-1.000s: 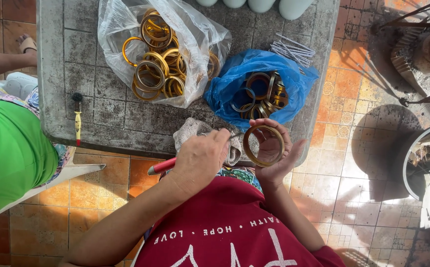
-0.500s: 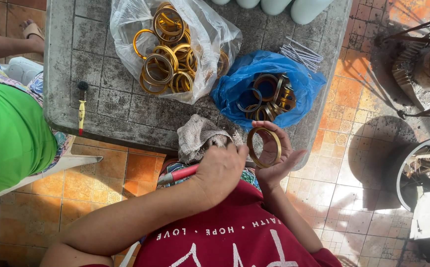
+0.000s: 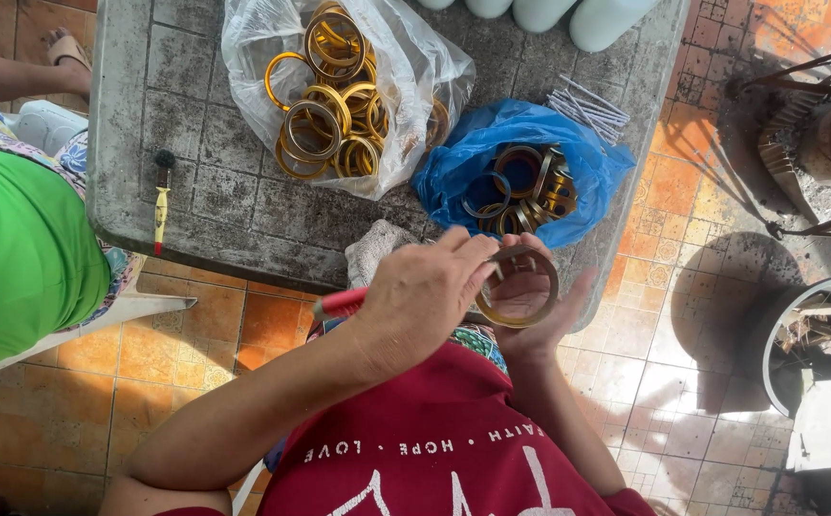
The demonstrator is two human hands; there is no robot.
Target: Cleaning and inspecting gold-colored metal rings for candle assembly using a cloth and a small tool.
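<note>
A gold-coloured metal ring (image 3: 518,287) is held upright just in front of the red shirt (image 3: 434,449), at the near edge of the worktop (image 3: 195,191). The ring is cradled by the right hand (image 3: 539,311), whose fingers are curled loosely around its far side and underside. A red-handled tool (image 3: 341,303) is gripped in the closed fingers of the left hand (image 3: 415,301), whose fingertips are pressed against the ring's left rim; the tool's tip is hidden behind the hand. Just beyond the hands, a crumpled grey cloth (image 3: 374,250) is seen lying on the worktop. Farther back and to the right, a blue plastic bag (image 3: 463,167) holding darker rings is set open, with a bundle of thin metal rods (image 3: 582,102) beside it. Farther left, a clear plastic bag (image 3: 415,67) filled with bright gold rings is laid. A small yellow-handled brush (image 3: 160,201) is seen near the worktop's left edge, beside another person in a green garment (image 3: 14,258).
</note>
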